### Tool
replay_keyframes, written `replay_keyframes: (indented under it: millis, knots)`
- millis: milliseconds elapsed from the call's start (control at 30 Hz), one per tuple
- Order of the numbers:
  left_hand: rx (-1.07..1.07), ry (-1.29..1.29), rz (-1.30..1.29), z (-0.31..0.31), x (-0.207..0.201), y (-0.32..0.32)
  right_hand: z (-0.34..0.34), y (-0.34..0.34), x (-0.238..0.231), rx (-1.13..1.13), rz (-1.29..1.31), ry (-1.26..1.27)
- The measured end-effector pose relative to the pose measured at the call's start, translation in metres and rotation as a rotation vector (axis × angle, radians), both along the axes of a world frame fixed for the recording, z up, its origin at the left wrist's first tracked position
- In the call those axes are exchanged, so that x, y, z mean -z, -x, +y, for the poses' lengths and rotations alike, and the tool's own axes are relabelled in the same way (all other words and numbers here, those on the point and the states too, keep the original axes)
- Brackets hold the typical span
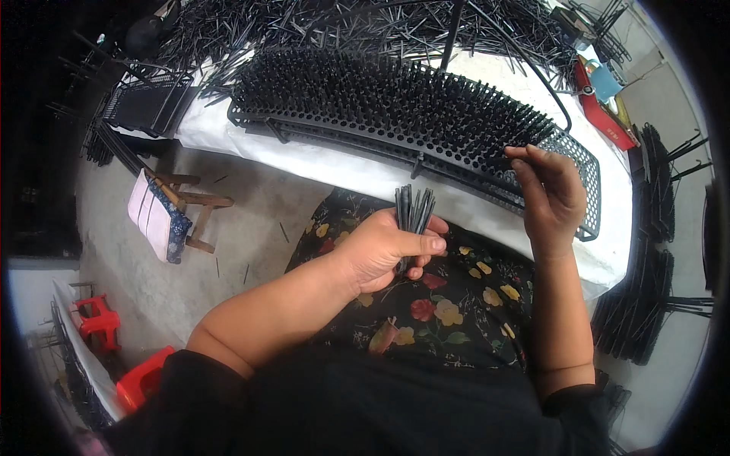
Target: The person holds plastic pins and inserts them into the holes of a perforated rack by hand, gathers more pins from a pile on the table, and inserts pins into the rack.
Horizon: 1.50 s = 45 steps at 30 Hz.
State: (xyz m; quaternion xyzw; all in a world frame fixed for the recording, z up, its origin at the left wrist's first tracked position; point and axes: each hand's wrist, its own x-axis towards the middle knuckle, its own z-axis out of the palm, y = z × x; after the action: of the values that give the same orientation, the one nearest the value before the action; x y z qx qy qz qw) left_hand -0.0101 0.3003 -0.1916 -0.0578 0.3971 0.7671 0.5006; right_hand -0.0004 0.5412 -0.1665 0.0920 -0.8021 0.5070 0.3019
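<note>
My left hand point(376, 249) is closed round a bundle of thin black sticks point(414, 207), held upright over my lap. Over the right end of a long black perforated rack point(589, 181), my right hand point(555, 197) has thumb and forefinger pinched together. A short dark piece seems to poke from that pinch toward the rack's holes, probably one stick; it blends with the black behind it. Many upright black sticks point(365, 91) fill the rack's holes from its left end to near my right fingers, while bare mesh shows at the far right end.
A large heap of loose black sticks point(365, 26) covers the back of the white-covered table point(304, 158). At the right stands a red box point(604, 114) with a light blue item. A wooden stool point(201, 216) and red plastic stools point(99, 323) stand left. Black racks point(642, 304) line the right side.
</note>
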Motion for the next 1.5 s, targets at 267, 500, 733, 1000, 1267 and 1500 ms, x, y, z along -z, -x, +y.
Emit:
replay_keyframes:
  millis: [267,500,733,1000,1267,1500]
  knots:
    - [0.011,-0.014,0.055,-0.002,0.004,-0.001,-0.014,0.012,-0.023,0.018,0.026,-0.297]
    - [0.021,0.025,0.109,0.002,-0.005,-0.003,-0.006,0.021,-0.023,0.086,0.084,-0.601]
    - [-0.016,0.048,0.083,0.000,0.005,-0.005,-0.003,0.019,-0.019,0.058,-0.001,-0.445]
    - [-0.020,0.056,0.096,0.002,0.004,-0.006,-0.010,0.011,-0.028,0.086,-0.078,-0.293]
    - [-0.009,0.072,0.101,0.002,0.003,-0.006,-0.003,0.016,-0.021,0.080,-0.036,-0.393]
    - [-0.005,0.072,0.109,0.003,0.002,-0.006,-0.008,0.020,-0.028,-0.011,0.090,-0.552]
